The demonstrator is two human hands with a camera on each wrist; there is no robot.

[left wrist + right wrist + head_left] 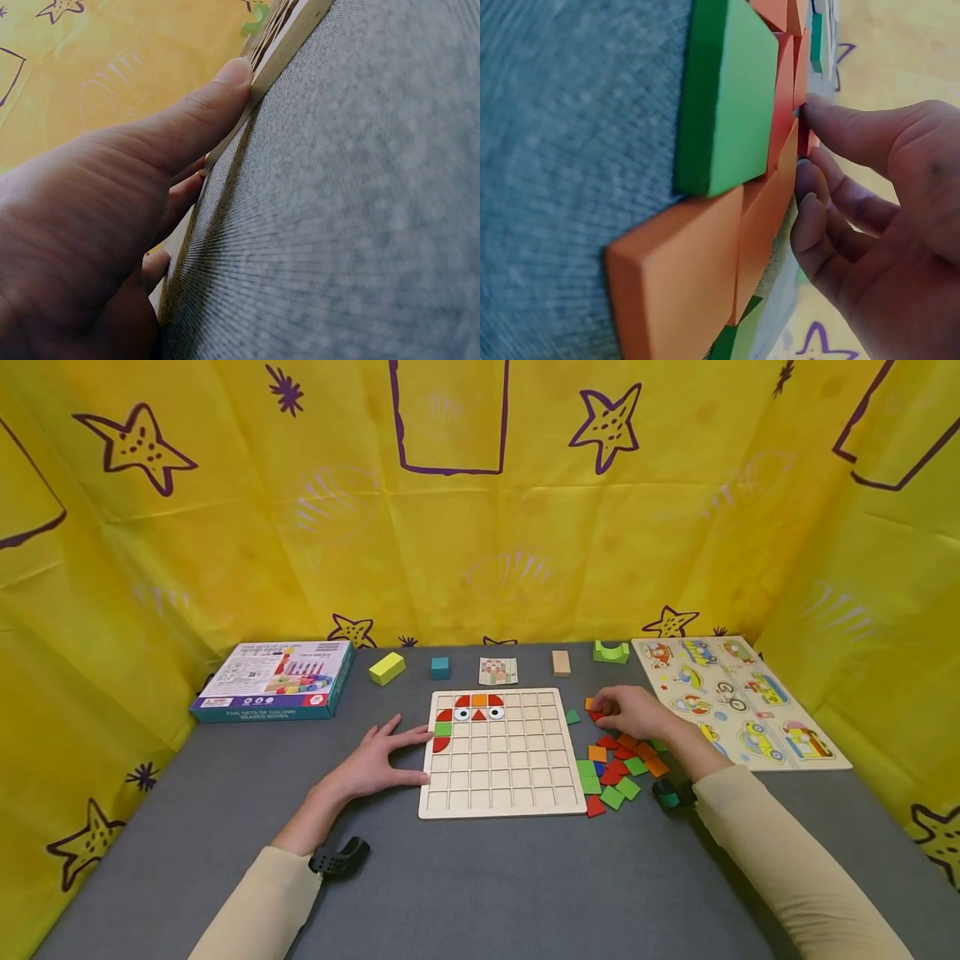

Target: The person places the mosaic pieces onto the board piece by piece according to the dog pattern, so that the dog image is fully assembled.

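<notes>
Board (pixel 510 772) of pale wood, ruled into small squares, is lying flat on the grey worktop (pixel 487 885), with coloured pieces (pixel 479 701) sitting in its upper-left squares, among them two white ones with black dots. The left hand (pixel 366 767) is resting beside its left edge, fingers spreading wide and fairly straight, the tips touching the wood and gripping nothing. To the right of the board, the right hand (pixel 637 714) is bending its fingers in close to the thumb and pinching a red tile (pixel 804 135) between them. Loose tiles (pixel 617 767) in red, orange, green and blue are lying in an overlapping heap near that hand, just beside the board's right edge. Along the back, a box (pixel 273 681), a yellow block (pixel 387 668), a blue block (pixel 440 668), a small picture card (pixel 498 671), a wooden block (pixel 561 663), a green arch (pixel 611 653) and a picture puzzle (pixel 735 714) are standing or lying in a row, left to right, before a yellow curtain (pixel 450 527)
</notes>
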